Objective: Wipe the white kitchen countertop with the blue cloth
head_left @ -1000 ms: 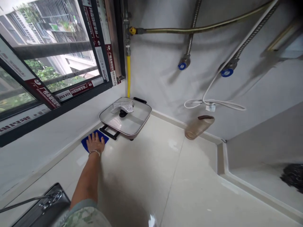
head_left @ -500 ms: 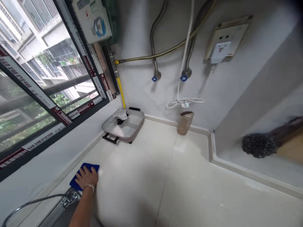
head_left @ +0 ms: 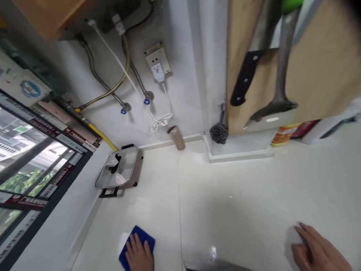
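L hand (head_left: 139, 256) flat, fingers slightly spread on blue cloth (head_left: 141, 236), gripping nothing, prob. to press it evenly vs. countertop (head_left: 239, 199). R hand (head_left: 321, 250) half-curled, nothing visible in it. Glass-lidded skillet (head_left: 124, 162) by window wall, prob. out of the way.

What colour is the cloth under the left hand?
The cloth under the left hand is deep blue, best seen in the head view.
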`<state>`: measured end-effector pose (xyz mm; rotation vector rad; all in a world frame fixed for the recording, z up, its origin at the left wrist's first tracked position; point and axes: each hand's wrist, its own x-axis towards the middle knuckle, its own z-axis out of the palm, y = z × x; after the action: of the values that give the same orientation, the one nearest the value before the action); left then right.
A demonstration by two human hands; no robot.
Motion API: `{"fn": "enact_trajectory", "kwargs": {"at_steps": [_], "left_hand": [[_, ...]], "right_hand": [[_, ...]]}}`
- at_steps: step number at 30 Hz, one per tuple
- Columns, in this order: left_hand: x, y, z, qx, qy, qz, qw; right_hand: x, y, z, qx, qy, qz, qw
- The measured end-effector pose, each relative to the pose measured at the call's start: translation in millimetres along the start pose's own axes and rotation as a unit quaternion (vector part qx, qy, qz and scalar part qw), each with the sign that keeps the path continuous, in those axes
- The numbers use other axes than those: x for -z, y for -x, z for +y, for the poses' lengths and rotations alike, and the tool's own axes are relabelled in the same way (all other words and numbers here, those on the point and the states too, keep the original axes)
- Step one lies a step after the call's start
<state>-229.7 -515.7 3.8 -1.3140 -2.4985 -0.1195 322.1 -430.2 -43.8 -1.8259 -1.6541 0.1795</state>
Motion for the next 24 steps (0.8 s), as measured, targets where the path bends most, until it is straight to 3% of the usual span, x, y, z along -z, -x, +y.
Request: {"fn": "enact_trajectory", "kwargs": {"at_steps": [2,7,13,17,24], "left_hand": [[1.2,9,28,-0.092,0.02,-0.012,0.995],[18.3,17,100,-0.282,0.073,-0.018,0.957],[37.6,-12,165,-0.462,0.109,-0.079,0.877],[29.8,-49,207,-0.504,0.141,-0.076,0.849],[-1.8,-120,281,-0.482,0.164,-0.065,0.858]], "right_hand": [[1,-2,2,0.039,0.019,0.008,0.999],[-5,0,6,0.056,0.019,0.054,0.997],[-14,1,11,0.075,0.054,0.077,0.993],[-13,0,5,0.101,0.06,0.092,0.989],[-21,0,9,0.123,0.084,0.127,0.981]]}}
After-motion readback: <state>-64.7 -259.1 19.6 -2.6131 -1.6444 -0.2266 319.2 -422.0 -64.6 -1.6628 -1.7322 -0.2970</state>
